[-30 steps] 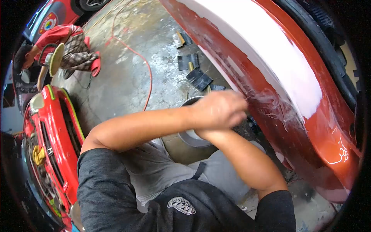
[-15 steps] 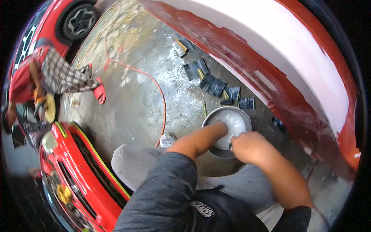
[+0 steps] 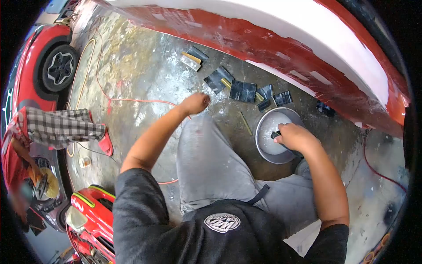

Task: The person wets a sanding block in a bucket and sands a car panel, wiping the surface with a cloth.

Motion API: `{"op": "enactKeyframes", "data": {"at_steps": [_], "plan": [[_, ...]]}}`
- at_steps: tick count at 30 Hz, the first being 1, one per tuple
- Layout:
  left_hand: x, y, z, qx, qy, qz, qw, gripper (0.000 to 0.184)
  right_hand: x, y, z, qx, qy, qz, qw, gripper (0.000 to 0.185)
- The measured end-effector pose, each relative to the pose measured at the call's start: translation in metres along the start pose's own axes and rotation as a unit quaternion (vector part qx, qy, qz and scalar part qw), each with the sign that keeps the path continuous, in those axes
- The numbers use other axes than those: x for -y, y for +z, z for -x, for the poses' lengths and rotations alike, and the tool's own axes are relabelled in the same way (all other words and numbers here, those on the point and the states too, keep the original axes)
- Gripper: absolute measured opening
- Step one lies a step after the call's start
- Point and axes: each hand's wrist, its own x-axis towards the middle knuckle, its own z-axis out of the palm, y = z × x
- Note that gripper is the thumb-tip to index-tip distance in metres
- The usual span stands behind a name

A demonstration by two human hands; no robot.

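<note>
My right hand (image 3: 298,137) is closed on a piece of black sandpaper (image 3: 275,134), held over the rim of a grey bucket (image 3: 259,147). Milky water (image 3: 271,127) fills the lower part of the bucket. My left hand (image 3: 195,104) is raised above my left knee, away from the bucket, its fingers curled in. Whatever it may hold is hidden. Several black sandpaper sheets (image 3: 242,91) lie on the wet floor beyond the bucket, some by narrow yellowish sticks (image 3: 225,82). Another thin stick (image 3: 245,123) lies left of the bucket.
A red car panel with white patches (image 3: 303,57) runs along the far right side. At left, a person in checked shorts (image 3: 61,125) holds a polisher with a yellow pad (image 3: 51,184) beside a red car (image 3: 44,61). A red bumper (image 3: 94,211) and an orange hose (image 3: 145,100) are nearby.
My left hand has come out of the bucket and moved left and up, above my knee. My right hand stays at the bucket, the black sandpaper now showing. The view has shifted.
</note>
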Motion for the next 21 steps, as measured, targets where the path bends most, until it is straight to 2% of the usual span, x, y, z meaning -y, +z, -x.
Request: {"op": "enactKeyframes", "data": {"at_steps": [1, 2, 3, 4, 6, 7, 9, 11, 12, 14, 15, 17, 18, 19, 21], "plan": [[0.045, 0.048, 0.007, -0.043, 0.041, -0.016, 0.998, 0.030, 0.000, 0.011, -0.011, -0.016, 0.023, -0.016, 0.999, 0.041], [0.062, 0.085, 0.013, 0.007, -0.003, -0.039, 0.999, 0.037, 0.000, 0.025, -0.020, -0.018, 0.044, -0.008, 0.999, 0.041], [0.072, 0.114, 0.025, 0.073, -0.038, 0.034, 0.996, 0.048, -0.002, 0.038, -0.029, -0.021, 0.067, 0.001, 0.998, 0.040], [0.080, 0.148, 0.040, 0.119, -0.057, 0.023, 0.991, 0.050, -0.002, 0.048, -0.036, -0.024, 0.090, 0.011, 0.996, 0.040], [0.085, 0.210, 0.084, 0.188, -0.050, -0.158, 0.968, 0.062, 0.009, 0.063, -0.045, -0.033, 0.112, -0.007, 0.993, 0.040], [0.085, 0.224, 0.110, 0.192, -0.041, -0.221, 0.955, 0.070, 0.015, 0.069, -0.046, -0.036, 0.122, -0.017, 0.992, 0.040], [0.076, 0.206, 0.164, 0.136, -0.052, -0.231, 0.962, 0.066, 0.022, 0.076, -0.042, -0.025, 0.139, -0.038, 0.989, 0.040], [0.150, 0.242, 0.215, 0.126, -0.071, -0.355, 0.923, 0.063, 0.024, 0.082, -0.041, -0.014, 0.151, -0.046, 0.987, 0.040], [0.211, 0.263, 0.234, 0.163, -0.142, -0.286, 0.934, 0.063, 0.017, 0.084, -0.041, -0.007, 0.154, -0.040, 0.987, 0.040], [0.205, 0.181, 0.244, 0.257, -0.344, -0.289, 0.855, 0.061, 0.005, 0.086, -0.043, -0.013, 0.161, -0.029, 0.986, 0.040], [0.220, 0.166, 0.242, 0.260, -0.415, -0.289, 0.822, 0.067, 0.000, 0.086, -0.045, -0.022, 0.165, -0.025, 0.986, 0.041], [0.244, 0.154, 0.219, 0.196, -0.472, -0.211, 0.833, 0.064, -0.001, 0.087, -0.044, -0.044, 0.183, -0.046, 0.981, 0.041], [0.253, 0.147, 0.198, 0.161, -0.494, -0.174, 0.837, 0.063, 0.002, 0.088, -0.040, -0.068, 0.193, -0.069, 0.976, 0.042], [0.238, 0.134, 0.173, 0.153, -0.474, -0.158, 0.852, 0.056, 0.009, 0.086, -0.033, -0.095, 0.207, -0.094, 0.969, 0.042], [0.244, 0.136, 0.104, 0.134, -0.342, -0.101, 0.925, 0.051, 0.019, 0.081, -0.015, -0.146, 0.230, -0.138, 0.952, 0.042]]}}
